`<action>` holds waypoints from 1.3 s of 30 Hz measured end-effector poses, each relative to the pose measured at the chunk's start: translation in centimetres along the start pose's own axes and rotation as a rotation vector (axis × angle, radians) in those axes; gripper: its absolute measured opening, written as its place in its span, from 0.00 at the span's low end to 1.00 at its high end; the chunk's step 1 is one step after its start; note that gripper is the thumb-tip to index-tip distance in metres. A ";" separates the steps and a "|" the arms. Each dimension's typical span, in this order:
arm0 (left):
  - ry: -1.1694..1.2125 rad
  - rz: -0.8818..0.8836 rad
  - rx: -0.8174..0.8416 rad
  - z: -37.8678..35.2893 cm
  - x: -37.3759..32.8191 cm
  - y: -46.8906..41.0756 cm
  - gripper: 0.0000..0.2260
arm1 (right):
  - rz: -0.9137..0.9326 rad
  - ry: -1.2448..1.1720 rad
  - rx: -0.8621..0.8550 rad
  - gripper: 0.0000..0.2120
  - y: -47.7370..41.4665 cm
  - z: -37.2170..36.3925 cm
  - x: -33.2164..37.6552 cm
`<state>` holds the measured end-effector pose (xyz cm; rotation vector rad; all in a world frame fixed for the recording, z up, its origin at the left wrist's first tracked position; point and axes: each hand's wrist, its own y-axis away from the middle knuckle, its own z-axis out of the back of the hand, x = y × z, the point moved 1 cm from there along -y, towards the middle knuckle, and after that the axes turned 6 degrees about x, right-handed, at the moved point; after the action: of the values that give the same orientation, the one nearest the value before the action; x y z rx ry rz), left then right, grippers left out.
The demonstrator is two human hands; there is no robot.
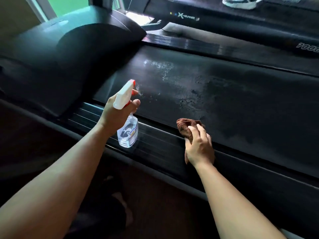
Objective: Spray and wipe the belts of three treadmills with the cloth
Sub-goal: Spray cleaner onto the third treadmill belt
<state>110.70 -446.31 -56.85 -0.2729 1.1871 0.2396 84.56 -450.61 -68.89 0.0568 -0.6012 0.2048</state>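
— From the head view, what is the left grip (pixel 117 114) doing?

— It is wrapped round the neck of a clear bottle (pixel 127 135), with one finger on the red trigger (pixel 133 91). The bottle hangs in the air above the near rail (pixel 155 140) of the treadmill, close to the hood (pixel 86 54) end. Its white head tilts towards the belt (pixel 233 100), and a faint mist (pixel 138 87) shows just off the nozzle.

— And the right grip (pixel 198 147)?

— Its fingers are bent over a brown cloth (pixel 184 125), holding it bunched. The cloth sits at the near edge of the belt, where the belt meets the near rail, and part of it sticks out past the fingertips towards the hood end.

— Are the two grips near each other?

— They are apart, both along the near rail, with the bottle nearer the hood.

— How does the belt look?

— It is dark, with pale wet specks (pixel 160 69) towards the far edge at the hood end and a dull damp patch (pixel 195 100) mid-belt.

— Anything beyond it?

— A second treadmill (pixel 241 33) runs past the far edge, and a shoe (pixel 241 2) rests on its belt.
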 end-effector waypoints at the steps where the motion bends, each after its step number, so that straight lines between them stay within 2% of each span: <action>1: -0.002 0.001 -0.020 1.0 0.5 -0.4 0.09 | 0.012 -0.003 0.007 0.23 -0.4 -0.5 0.8; 12: -0.034 0.021 -0.214 9.4 5.0 -4.6 0.10 | 0.118 0.032 0.112 0.24 -4.0 -5.6 7.6; 20: -0.048 0.037 -0.263 14.1 7.2 -6.5 0.11 | 0.173 0.068 0.175 0.24 -5.7 -9.1 11.5; 24: -0.010 0.051 -0.289 15.2 8.1 -6.5 0.12 | 0.169 0.100 0.227 0.25 -5.8 -10.2 12.2; 29: 0.051 0.065 -0.301 15.3 8.6 -6.6 0.18 | 0.135 0.125 0.298 0.25 -6.4 -9.9 12.2; 33: 0.062 0.174 -0.353 15.0 9.2 -6.2 0.18 | 0.145 0.111 0.325 0.26 -6.5 -9.7 12.0; 37: -0.038 0.205 -0.351 14.4 9.8 -5.1 0.32 | 0.127 0.107 0.333 0.29 -5.9 -9.2 11.8; 39: -0.123 0.212 -0.406 13.6 10.2 -4.3 0.38 | 0.123 0.093 0.320 0.30 -5.1 -8.8 11.5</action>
<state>127.63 -445.46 -61.23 -0.4801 1.0381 0.6774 99.74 -452.66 -69.61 0.3180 -0.4753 0.4202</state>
